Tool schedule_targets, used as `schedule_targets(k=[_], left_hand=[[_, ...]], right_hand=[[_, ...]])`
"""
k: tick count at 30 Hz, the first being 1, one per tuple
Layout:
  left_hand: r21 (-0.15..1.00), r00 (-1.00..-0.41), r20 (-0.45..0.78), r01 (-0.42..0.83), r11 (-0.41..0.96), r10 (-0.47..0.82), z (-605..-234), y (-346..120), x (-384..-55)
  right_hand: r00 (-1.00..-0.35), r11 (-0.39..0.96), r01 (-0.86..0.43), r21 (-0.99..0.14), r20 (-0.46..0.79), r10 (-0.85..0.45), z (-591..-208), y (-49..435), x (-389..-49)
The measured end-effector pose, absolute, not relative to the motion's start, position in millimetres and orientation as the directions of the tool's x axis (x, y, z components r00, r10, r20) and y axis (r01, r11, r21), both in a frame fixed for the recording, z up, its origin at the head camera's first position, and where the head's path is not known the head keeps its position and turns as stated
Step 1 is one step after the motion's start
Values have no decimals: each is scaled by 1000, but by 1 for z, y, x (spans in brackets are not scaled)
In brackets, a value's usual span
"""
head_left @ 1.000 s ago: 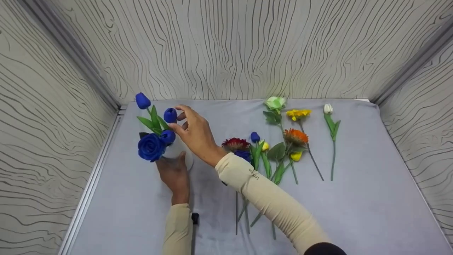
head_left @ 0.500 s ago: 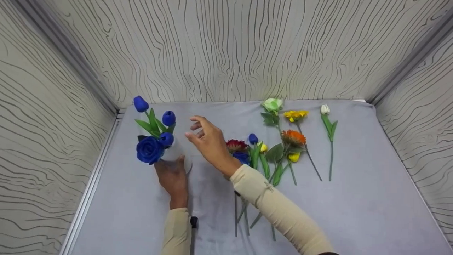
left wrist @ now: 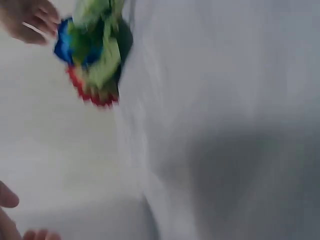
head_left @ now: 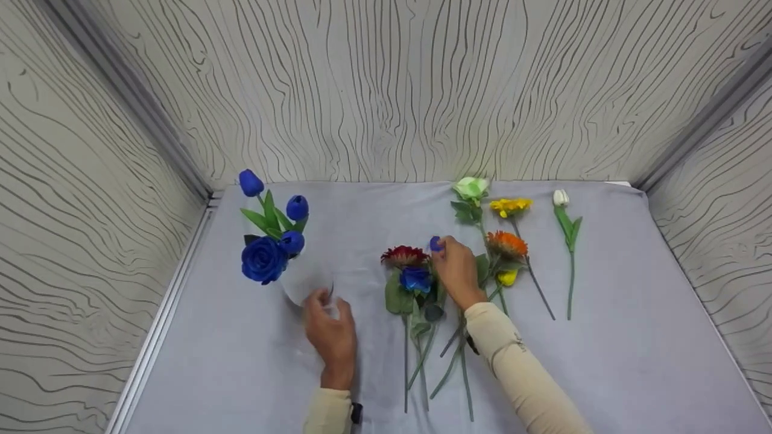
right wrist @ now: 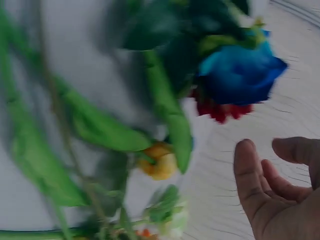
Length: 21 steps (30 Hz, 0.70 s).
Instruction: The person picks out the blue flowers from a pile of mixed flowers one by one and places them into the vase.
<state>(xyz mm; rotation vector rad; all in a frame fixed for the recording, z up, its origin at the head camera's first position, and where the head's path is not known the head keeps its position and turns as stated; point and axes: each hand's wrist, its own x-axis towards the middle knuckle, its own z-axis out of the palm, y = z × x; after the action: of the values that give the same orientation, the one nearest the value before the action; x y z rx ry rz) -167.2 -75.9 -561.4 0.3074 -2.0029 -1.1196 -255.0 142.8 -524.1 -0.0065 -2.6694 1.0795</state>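
Blue tulip [head_left: 435,243] lies right of the vase [head_left: 301,280], well apart from it, bud on the far end; its stem is mostly hidden, so long axis judged as running back toward the person (guess from neighbouring stems [head_left: 406,361]). Right hand [head_left: 459,274] is nearer, at the bud: thumb and fingers parted in the right wrist view, no grasp seen, contact uncertain. Left hand [head_left: 332,334] sits on the vase's near side, released, fingers parted; touching or not, cannot tell. Versus half a second ago: right hand has moved farther right of the vase; left hand no longer holds it.
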Motion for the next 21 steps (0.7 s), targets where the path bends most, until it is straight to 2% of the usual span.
schedule_targets(k=[4,7,12,16,21], left_hand=[[755,-767,531,237,611,-359,-563,-51,-160],[712,-830,519,288,641,-205,-567,-33,-155],[659,-910,412,271,702,-35,-575,-6,-147],[636,-940,339,257,728,35,-580,7,-144],[593,-928,367,289,751,67,-584,13,-145]], right_hand=[[-990,781,25,-624,95,107,-541,147,-249],[-992,809,117,-576,-24,127,-549,146,-248],[-980,833,199,-516,-87,180,-559,146,-248],[-974,816,227,-532,-105,203,-563,147,-246],[-971,771,234,-592,-104,216,-568,150,-245]])
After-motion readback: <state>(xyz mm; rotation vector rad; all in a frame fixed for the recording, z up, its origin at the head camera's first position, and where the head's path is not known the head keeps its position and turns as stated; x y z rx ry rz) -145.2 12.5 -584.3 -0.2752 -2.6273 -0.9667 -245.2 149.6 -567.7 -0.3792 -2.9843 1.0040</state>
